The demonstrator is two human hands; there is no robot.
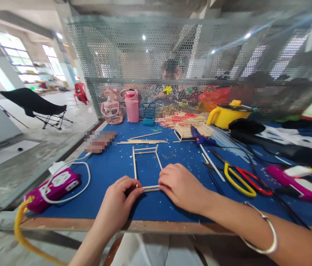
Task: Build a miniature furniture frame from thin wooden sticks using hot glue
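A rectangular frame of thin wooden sticks [135,164] lies on the blue table mat [108,199], with short uprights at its far corners. My left hand [122,195] pinches the near left corner between thumb and fingers. At the near right corner, my right hand [179,186] has its fingertips closed on the frame. Both hands hide the joints they hold. Beyond the frame lie several loose sticks [144,141]. A small stick-built rack [185,132] stands farther back, with a blue glue gun [202,137] at its front right.
Yellow-and-red-handled pliers or cutters [241,181] lie right. A purple power strip [53,188] with a white cable sits left. A pink bottle [132,105], a clear pink jug [112,111] and a yellow pot [229,114] stand at the back before a perforated metal screen [133,55].
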